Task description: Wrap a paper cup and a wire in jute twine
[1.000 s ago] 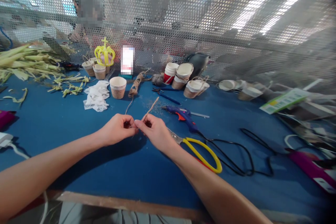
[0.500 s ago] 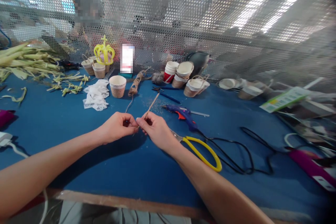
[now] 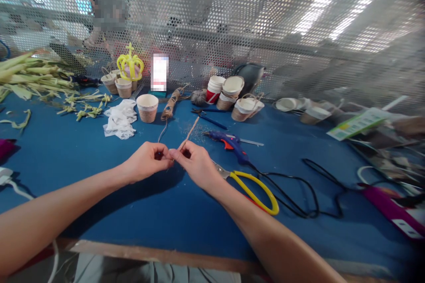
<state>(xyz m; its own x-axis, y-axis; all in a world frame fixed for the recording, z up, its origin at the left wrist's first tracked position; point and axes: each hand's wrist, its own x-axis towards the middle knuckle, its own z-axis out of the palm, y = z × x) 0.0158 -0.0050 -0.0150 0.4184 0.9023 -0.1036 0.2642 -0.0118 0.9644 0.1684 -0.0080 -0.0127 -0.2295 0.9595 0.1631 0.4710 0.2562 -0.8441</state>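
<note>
1. Head view shows both hands close together above the blue desk (image 3: pixel 133 221), their fingertips meeting or almost meeting.
2. Left hand (image 3: pixel 148 159) has thumb and forefinger pinched on thin twine; the exact grip is too small to tell.
3. Right hand (image 3: pixel 194 162) pinches a strand of brown twine (image 3: pixel 191 130), whose free end points upward, away from the person.
4. Another length of twine runs from the tied twine bundle (image 3: pixel 170 108) down to the left hand.
5. Just left of this bundle stands an upright paper cup (image 3: pixel 147 108), and beside the cup lies a crumpled white cloth (image 3: pixel 120 119).
6. Near the right hand lie a blue glue gun (image 3: pixel 229 140) and yellow-handled scissors (image 3: pixel 259 191), which the right forearm partly covers.
</note>
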